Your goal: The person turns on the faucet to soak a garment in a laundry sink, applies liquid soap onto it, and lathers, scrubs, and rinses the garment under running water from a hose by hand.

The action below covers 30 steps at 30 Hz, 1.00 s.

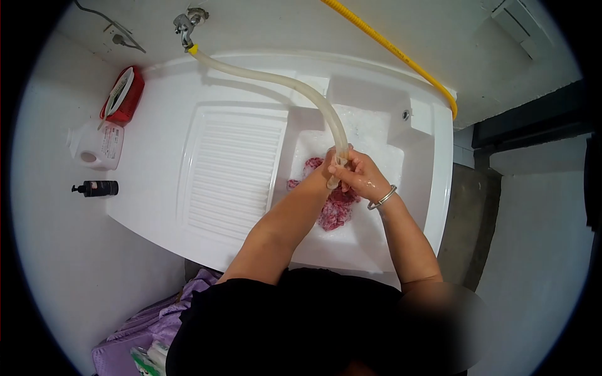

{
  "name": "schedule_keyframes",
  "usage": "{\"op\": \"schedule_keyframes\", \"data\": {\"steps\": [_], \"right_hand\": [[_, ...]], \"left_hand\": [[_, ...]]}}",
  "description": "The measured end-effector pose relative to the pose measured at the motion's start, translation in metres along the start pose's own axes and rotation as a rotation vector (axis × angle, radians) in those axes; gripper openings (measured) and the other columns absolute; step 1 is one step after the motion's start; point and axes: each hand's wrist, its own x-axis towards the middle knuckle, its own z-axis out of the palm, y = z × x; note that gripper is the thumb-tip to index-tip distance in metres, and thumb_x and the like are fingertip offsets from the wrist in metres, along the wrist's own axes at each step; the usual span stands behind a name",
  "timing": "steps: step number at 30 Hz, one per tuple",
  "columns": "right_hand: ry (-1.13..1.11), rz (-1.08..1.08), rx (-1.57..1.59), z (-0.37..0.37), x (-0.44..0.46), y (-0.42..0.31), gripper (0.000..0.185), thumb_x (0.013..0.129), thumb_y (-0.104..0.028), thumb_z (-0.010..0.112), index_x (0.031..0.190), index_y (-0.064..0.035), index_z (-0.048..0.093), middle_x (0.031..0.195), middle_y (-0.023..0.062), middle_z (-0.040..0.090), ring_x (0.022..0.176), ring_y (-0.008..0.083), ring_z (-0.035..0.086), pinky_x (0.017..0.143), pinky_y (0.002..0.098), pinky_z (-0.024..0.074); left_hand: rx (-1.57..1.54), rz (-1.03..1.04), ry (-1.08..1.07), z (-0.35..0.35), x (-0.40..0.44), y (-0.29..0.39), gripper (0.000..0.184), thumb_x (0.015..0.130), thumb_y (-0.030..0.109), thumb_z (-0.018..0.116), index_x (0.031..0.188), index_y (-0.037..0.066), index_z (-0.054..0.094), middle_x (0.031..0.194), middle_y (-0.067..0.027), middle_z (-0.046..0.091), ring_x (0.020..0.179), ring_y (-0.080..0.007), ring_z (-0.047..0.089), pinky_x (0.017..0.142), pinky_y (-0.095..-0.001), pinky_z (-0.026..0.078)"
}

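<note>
A translucent hose [326, 109] curves down over the sink, its mouth low above the basin. My right hand [364, 177], with a bangle [382, 197] at the wrist, has its fingers closed round the hose near that end. Right beside it, my left hand [328, 158] is largely hidden by the hose and my other hand; its fingers cannot be made out. Under both hands, a wet red-and-white patterned cloth [334, 218] lies bunched in suds in the white basin [376, 244].
Left of the basin is a ribbed washboard [235, 169]. The hose runs from a wall tap [185, 28]. A red container [130, 100], a pale jug [103, 147] and a dark pump bottle [97, 188] line the left edge. A yellow hose [395, 53] hangs behind.
</note>
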Motion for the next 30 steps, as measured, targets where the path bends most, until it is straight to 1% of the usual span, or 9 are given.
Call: {"op": "schedule_keyframes", "data": {"steps": [7,9,12,15,17,19,21,23,30], "right_hand": [[0.262,-0.159,-0.66,-0.023,0.001,0.018,0.02,0.075,-0.022,0.061,0.09,-0.0091,0.059,0.069,0.0117,0.059,0.065,0.0273,0.058,0.059,0.036,0.0453],[0.285,-0.073,-0.734,-0.036,0.001,0.031,0.02,0.074,-0.022,0.06,0.09,-0.01,0.059,0.075,0.0131,0.06,0.069,0.0324,0.057,0.062,0.0388,0.0455],[0.361,-0.195,-0.754,-0.037,0.003,0.055,0.02,0.074,-0.023,0.06,0.09,-0.0095,0.059,0.073,0.0135,0.06,0.068,0.0313,0.058,0.06,0.0379,0.0455],[0.334,-0.111,-0.678,-0.03,0.009,0.07,0.022,0.074,-0.024,0.062,0.09,-0.0096,0.059,0.072,0.0146,0.059,0.066,0.032,0.058,0.059,0.0367,0.0455],[0.274,-0.128,-0.59,-0.029,0.013,0.079,0.022,0.08,-0.028,0.056,0.087,-0.0078,0.059,0.067,0.0114,0.059,0.058,0.0269,0.057,0.054,0.0334,0.0442],[0.33,0.312,-0.044,-0.037,0.023,0.103,0.03,0.086,-0.035,0.048,0.086,-0.0079,0.061,0.06,0.005,0.056,0.052,0.0194,0.052,0.05,0.0298,0.0417],[0.352,0.279,0.16,-0.032,0.03,0.129,0.035,0.09,-0.038,0.041,0.091,-0.0093,0.06,0.06,-0.0012,0.051,0.049,0.0107,0.046,0.045,0.0253,0.0392],[0.385,0.25,1.031,-0.01,0.035,0.12,0.028,0.089,-0.036,0.044,0.099,-0.0128,0.056,0.065,-0.0026,0.051,0.047,0.0077,0.044,0.043,0.0207,0.0396],[0.274,0.034,1.217,-0.009,0.053,0.144,0.024,0.089,-0.028,0.046,0.107,-0.0132,0.052,0.073,-0.0016,0.052,0.047,0.0045,0.044,0.041,0.0163,0.0436]], "left_hand": [[-0.249,-0.181,0.153,-0.001,0.009,0.031,0.018,0.082,0.012,0.044,0.093,0.004,0.056,0.078,-0.0051,0.057,0.064,-0.0127,0.055,0.05,-0.0219,0.043],[0.143,-0.12,0.017,0.004,-0.009,0.038,0.023,0.081,0.011,0.049,0.102,0.004,0.054,0.08,-0.0047,0.057,0.065,-0.0097,0.053,0.052,-0.0223,0.042],[0.059,-0.032,-0.277,0.001,-0.039,0.057,0.035,0.08,0.017,0.059,0.111,0.002,0.051,0.091,-0.0037,0.057,0.076,-0.009,0.052,0.066,-0.022,0.043],[0.039,-0.14,-0.122,0.009,-0.053,0.074,0.036,0.081,0.021,0.06,0.111,0.003,0.051,0.09,-0.0041,0.057,0.074,-0.0079,0.052,0.064,-0.0204,0.042],[0.02,-0.07,-0.071,0.002,-0.041,0.057,0.036,0.083,0.028,0.059,0.108,0.004,0.053,0.088,-0.0035,0.056,0.07,-0.0063,0.049,0.06,-0.0192,0.04],[0.236,-0.037,0.031,0.007,-0.051,0.072,0.031,0.084,0.027,0.058,0.104,0.003,0.056,0.083,-0.0027,0.056,0.068,-0.0069,0.05,0.059,-0.0199,0.043],[0.2,-0.052,0.064,0.014,-0.058,0.08,0.026,0.084,0.024,0.057,0.099,0.003,0.058,0.08,-0.0019,0.054,0.068,-0.0079,0.05,0.057,-0.0202,0.044],[0.188,-0.045,0.024,0.02,-0.055,0.078,0.025,0.084,0.023,0.058,0.098,0.003,0.057,0.079,-0.0018,0.054,0.069,-0.0081,0.05,0.057,-0.0199,0.045],[0.243,0.029,-0.109,0.024,-0.061,0.092,0.019,0.082,0.02,0.059,0.091,0.003,0.059,0.073,-0.0011,0.054,0.067,-0.0064,0.051,0.059,-0.0195,0.045]]}}
